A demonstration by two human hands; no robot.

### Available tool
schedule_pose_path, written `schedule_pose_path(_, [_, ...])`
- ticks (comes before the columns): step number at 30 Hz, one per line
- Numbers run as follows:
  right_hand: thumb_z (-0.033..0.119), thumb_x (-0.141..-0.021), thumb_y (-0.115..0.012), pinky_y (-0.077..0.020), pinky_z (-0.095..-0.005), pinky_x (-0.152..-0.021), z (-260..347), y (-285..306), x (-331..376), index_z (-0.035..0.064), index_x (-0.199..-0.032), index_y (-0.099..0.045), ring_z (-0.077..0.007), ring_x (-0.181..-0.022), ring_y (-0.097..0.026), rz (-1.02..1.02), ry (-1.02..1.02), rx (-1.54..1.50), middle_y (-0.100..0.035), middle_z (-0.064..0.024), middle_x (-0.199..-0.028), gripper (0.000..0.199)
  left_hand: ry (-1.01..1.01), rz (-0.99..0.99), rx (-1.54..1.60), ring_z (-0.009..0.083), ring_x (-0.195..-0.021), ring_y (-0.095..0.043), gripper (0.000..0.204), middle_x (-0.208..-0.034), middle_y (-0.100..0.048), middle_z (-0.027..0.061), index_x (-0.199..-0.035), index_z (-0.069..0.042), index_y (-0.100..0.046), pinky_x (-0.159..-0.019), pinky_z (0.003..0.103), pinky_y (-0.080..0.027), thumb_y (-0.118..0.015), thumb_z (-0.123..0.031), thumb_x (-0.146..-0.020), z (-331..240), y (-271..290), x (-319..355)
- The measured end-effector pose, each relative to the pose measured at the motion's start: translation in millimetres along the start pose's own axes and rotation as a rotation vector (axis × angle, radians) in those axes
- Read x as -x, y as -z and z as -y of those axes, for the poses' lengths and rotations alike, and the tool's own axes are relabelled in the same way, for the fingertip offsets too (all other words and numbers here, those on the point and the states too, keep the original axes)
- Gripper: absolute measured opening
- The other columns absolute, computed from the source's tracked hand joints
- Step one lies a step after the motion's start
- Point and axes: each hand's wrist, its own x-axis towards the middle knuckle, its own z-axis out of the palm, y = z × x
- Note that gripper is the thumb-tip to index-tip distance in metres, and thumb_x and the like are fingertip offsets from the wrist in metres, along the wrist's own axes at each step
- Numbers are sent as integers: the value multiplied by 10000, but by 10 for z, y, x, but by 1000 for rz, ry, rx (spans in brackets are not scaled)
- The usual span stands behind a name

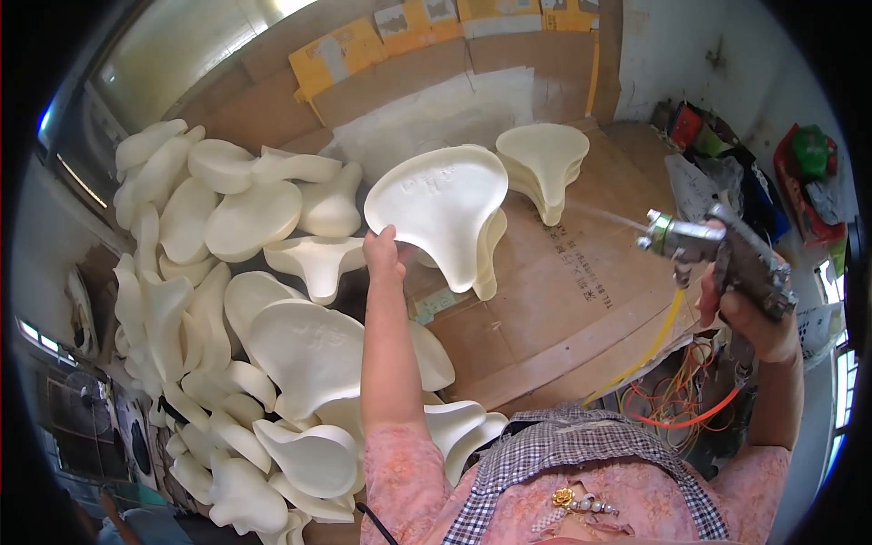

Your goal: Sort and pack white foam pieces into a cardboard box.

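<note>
My left hand [385, 254] grips the left edge of a cream foam bicycle saddle pad [440, 204], its broad end away from me and its narrow end toward me. More pads [491, 254] show beneath and beside it. In my right hand [754, 318] is a metal spray gun [695, 243], its nozzle pointing left. A faint mist leaves the nozzle toward a short stack of similar pads [542, 163] on the cardboard. The gun's body hides part of my right fingers.
A large heap of cream foam pads [254, 213] fills the left side. Cardboard [545, 300] covers the work surface. A yellow hose [658, 338] and an orange-red hose [695, 421] run below the gun, near tangled thin cords [681, 391]. Bags and a green item [811, 153] lie at right.
</note>
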Motion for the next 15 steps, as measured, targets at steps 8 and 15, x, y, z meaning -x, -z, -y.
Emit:
schedule_pose_path(8, [344, -777, -636, -445, -277, -658, 77, -9, -68, -38, -1251, -439, -133, -679, -535, 5, 113, 159, -556, -56, -775, 640, -113, -100, 172, 310, -919, -612, 353, -1058, -573, 166, -1186, 2, -450, -700, 453, -558, -461, -148, -866, -160, 176, -175])
schedule_pose_path(15, [102, -694, -668, -462, -256, -606, 52, -54, -134, -24, -1233, -458, -147, -699, -573, 239, 11, 206, -586, -51, -782, 592, 79, -200, 382, 318, -1161, -455, 424, -1246, -448, 156, -1299, -23, -350, -926, 493, -412, -358, -230, -929, -569, 374, -614])
